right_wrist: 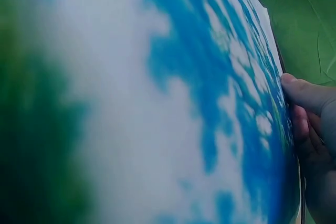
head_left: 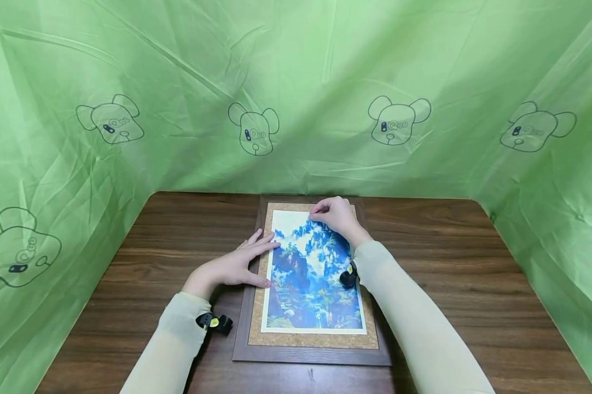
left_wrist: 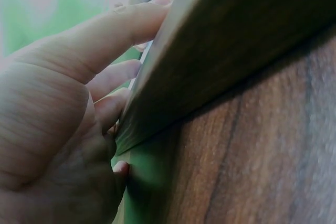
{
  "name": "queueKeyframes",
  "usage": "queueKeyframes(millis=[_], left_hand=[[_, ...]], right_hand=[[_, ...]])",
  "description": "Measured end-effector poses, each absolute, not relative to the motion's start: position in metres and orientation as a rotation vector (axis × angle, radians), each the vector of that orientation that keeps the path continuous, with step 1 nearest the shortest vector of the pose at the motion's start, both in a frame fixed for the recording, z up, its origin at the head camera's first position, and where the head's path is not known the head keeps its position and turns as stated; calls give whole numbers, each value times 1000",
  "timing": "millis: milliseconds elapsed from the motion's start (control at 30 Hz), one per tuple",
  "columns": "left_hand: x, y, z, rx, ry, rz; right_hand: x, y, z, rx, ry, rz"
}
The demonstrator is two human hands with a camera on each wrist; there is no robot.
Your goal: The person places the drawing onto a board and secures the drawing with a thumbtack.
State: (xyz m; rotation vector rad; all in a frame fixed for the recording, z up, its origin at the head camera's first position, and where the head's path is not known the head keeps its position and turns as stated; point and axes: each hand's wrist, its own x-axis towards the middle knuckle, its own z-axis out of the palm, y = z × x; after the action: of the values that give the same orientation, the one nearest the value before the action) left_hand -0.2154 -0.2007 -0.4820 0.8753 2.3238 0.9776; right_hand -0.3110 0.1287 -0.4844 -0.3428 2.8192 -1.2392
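A print of blue mountains (head_left: 306,262) with a white border lies on a cork board (head_left: 315,340) in a dark wooden frame (head_left: 311,355). My left hand (head_left: 232,267) is spread over the frame's left side, its fingertips and thumb at the print's left edge. In the left wrist view, the left fingers (left_wrist: 142,22) reach over the frame's side wall (left_wrist: 194,51). At the top of the print, my right hand (head_left: 339,216) has its thumb and index fingertip brought together. Whether something small is between them is hidden. In the right wrist view, the right thumb (right_wrist: 302,90) is at the print's edge.
The frame lies on a dark wood-grain table (head_left: 187,257). Green cloth (head_left: 315,54) with printed bear heads hangs behind the table and along both sides. A black wrist camera (head_left: 222,324) is strapped to the left sleeve, another camera (head_left: 348,276) to the right.
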Motion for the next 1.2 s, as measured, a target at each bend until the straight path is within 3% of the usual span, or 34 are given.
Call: queueKeyframes(millis=[1200], left_hand=[[-215,-201,-483,868,2328,976]], right_hand=[[-313,135,-481,-465,2776,-1144]])
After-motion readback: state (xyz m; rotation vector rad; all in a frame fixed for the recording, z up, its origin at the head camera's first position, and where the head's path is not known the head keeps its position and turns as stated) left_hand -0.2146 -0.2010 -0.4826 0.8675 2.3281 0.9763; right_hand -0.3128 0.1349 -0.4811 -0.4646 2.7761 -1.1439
